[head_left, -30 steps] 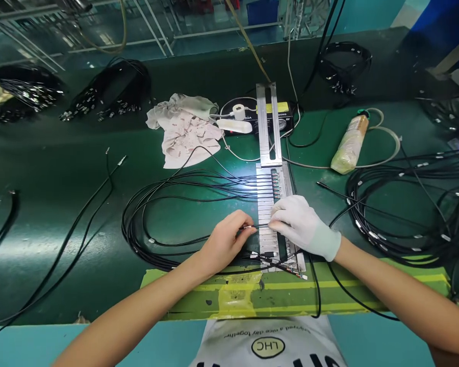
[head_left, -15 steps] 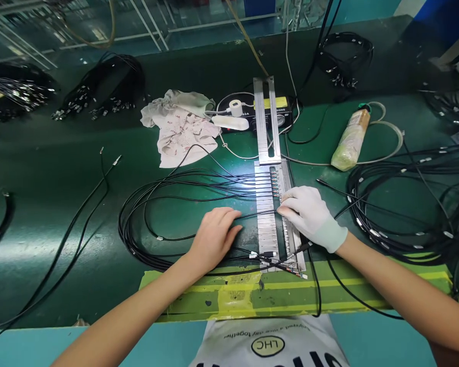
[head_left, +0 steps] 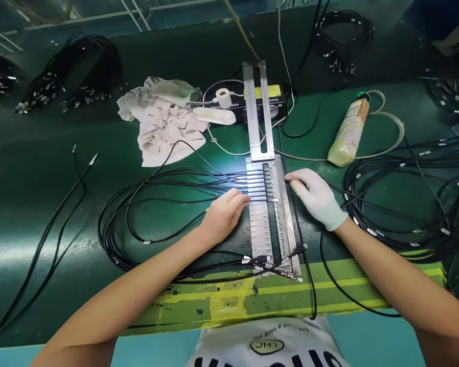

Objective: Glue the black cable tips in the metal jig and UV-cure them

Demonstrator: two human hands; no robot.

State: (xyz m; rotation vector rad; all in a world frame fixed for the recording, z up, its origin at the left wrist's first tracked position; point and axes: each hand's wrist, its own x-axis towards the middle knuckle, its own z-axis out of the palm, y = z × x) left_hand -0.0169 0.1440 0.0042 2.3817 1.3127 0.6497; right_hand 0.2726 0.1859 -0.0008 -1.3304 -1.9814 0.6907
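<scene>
My bare left hand (head_left: 226, 213) is closed in a pinch on a black cable (head_left: 258, 200) that lies across the slotted metal fixture (head_left: 260, 224). The cable's pale connector end (head_left: 274, 200) rests by the fixture's right-hand bar (head_left: 285, 214). Above it, several cable ends with small coloured wires (head_left: 268, 182) sit side by side in the slots. My right hand (head_left: 314, 198), in a white glove, is just right of the bar, thumb and index tips slightly apart with nothing visible between them. The coiled cables (head_left: 109, 239) loop out to the left.
Behind the fixture stand a slotted metal plate (head_left: 254, 117), a black box (head_left: 237, 104) and a crumpled cloth (head_left: 168, 122). A wrapped bottle (head_left: 349, 132) lies at the right, near more coiled cables (head_left: 352, 204). Loose connectors (head_left: 263, 260) cross the fixture's near end.
My left hand has moved up and right to pinch the cable near the fixture. My right hand has let go of the cable end and moved right, off the bar. The view has shifted slightly.
</scene>
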